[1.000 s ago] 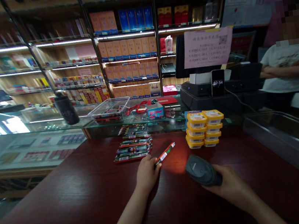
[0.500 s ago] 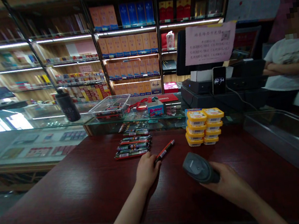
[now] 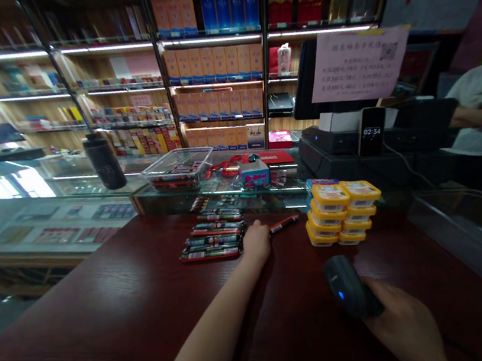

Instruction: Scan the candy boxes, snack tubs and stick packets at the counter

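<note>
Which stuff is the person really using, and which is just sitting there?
In use:
left hand holding red stick pack
right hand holding scanner
row of stick packs

Just sitting:
yellow tubs
black bottle
clear tray
phone

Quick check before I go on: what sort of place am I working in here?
Most likely a small shop's checkout counter: the right hand holds a barcode scanner, a register stands behind, and wall shelves carry boxed goods.

A slim red-and-black pack lies flat just right of the row of similar packs, while the dark scanner sits nearer, tilted.
</note>
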The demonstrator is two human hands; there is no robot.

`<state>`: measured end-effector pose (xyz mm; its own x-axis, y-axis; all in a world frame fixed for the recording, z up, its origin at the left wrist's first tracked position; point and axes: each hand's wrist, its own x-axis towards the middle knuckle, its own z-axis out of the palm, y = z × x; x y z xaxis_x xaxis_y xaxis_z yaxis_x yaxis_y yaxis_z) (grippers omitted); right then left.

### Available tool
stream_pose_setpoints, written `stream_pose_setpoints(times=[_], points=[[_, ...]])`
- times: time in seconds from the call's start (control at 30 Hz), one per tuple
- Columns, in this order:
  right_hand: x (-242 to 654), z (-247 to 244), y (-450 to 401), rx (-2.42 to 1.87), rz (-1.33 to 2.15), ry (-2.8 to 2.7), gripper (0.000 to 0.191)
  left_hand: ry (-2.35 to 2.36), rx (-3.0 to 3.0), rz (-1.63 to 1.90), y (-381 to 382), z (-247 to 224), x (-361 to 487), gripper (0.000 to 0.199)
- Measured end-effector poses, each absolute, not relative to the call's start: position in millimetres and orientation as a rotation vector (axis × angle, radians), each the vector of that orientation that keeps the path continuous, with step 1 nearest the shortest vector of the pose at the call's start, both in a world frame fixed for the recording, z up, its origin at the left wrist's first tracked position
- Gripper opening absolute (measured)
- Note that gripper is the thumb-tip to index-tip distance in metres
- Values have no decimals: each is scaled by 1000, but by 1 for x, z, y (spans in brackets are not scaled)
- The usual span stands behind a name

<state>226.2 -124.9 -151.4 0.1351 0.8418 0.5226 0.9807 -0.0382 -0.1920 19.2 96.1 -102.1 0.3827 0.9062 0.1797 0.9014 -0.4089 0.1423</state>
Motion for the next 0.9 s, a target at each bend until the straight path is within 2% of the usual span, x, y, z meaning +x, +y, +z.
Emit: stream_pose_setpoints(times=[0.23, 0.47, 0.73, 0.9], points=[[228, -154, -122, -1946, -302, -1692, 28, 1650, 2505, 651, 131, -114, 54, 29], [228, -151, -124, -1947, -270, -1696, 27, 1478, 2508, 655, 124, -124, 54, 33], [226, -151, -129, -1940, -327, -1709, 29, 1292, 2613, 928, 84, -107, -4, 34], [220, -148, -132, -2004, -406, -1694, 30, 1671, 2550, 1062, 63, -97, -68, 36]])
